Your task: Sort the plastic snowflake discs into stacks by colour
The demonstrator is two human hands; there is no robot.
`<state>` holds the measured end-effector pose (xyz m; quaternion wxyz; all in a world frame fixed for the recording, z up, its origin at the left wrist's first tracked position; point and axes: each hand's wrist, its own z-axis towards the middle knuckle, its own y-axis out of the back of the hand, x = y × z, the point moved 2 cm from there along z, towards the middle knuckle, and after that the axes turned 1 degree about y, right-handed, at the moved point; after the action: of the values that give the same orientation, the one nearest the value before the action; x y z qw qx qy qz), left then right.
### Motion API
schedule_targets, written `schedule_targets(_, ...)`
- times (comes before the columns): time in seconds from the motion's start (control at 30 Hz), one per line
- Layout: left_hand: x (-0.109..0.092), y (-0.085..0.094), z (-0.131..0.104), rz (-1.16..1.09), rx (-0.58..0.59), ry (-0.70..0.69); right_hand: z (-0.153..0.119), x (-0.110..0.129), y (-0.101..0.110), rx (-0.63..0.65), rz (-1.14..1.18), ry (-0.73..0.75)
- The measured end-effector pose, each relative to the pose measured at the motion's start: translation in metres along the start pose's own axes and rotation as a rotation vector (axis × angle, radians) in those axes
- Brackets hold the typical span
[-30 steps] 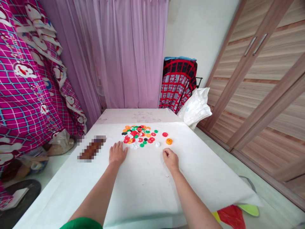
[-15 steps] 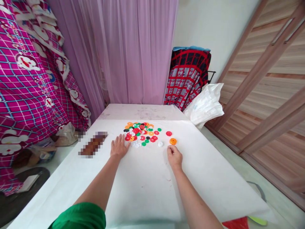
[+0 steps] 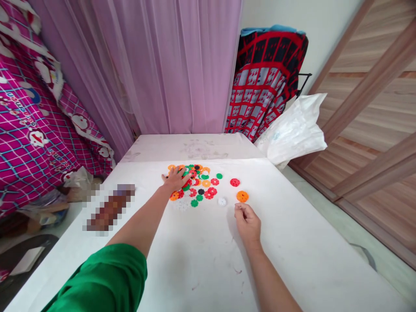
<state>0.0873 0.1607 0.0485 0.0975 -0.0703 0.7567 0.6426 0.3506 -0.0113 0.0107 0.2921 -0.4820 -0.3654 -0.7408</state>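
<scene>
My left hand (image 3: 176, 178) reaches over the left side of a spread of coloured notched plastic discs, its fingers apart. Red, orange, green, black and white pieces lie there, among them a black disc (image 3: 201, 191) and a green disc (image 3: 194, 203). My right hand (image 3: 248, 222) rests closed on the table at the right; whether its fingers pinch something cannot be made out. Just beyond it lies an orange disc (image 3: 242, 196). A red disc (image 3: 235, 182) and a white disc (image 3: 222, 201) are set apart from the spread.
A white cloth covers the table (image 3: 208, 264). A blurred-out brown item (image 3: 110, 210) lies at its left side. Behind stand a purple curtain (image 3: 182, 65) and a red-and-black patterned cover (image 3: 263, 82). Near the right rear edge is a white bag (image 3: 294, 130).
My left hand has moved forward from beside the discs to over them. My right hand stays closed near the orange disc. The view has shifted slightly.
</scene>
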Motion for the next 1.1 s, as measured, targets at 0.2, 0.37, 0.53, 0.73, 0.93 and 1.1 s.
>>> schedule_targets(0.2, -0.029, -0.006, -0.023, 0.049, 0.099, -0.245, -0.002, 0.001, 0.002, 0.045, -0.012, -0.025)
schedule_targets(0.37, -0.016, -0.011, -0.064, 0.131, 0.118, -0.448, -0.005, 0.003, 0.001, 0.074, -0.012, -0.035)
schedule_targets(0.53, -0.002, 0.0, -0.062, 0.01, 0.119, -0.494, -0.007, 0.005, -0.001, 0.094, -0.019, -0.02)
schedule_targets(0.73, -0.008, 0.004, -0.008, 0.09, 0.107, -0.243, -0.006, 0.007, 0.001, 0.094, -0.042, -0.04)
schedule_targets(0.93, -0.014, -0.005, -0.017, 0.051, 0.158, -0.408, -0.006, 0.01, 0.001, 0.119, -0.033, -0.03)
schedule_targets(1.1, 0.0, 0.014, -0.004, 0.013, 0.061, -0.281, -0.008, 0.011, 0.0, 0.13, -0.04, -0.03)
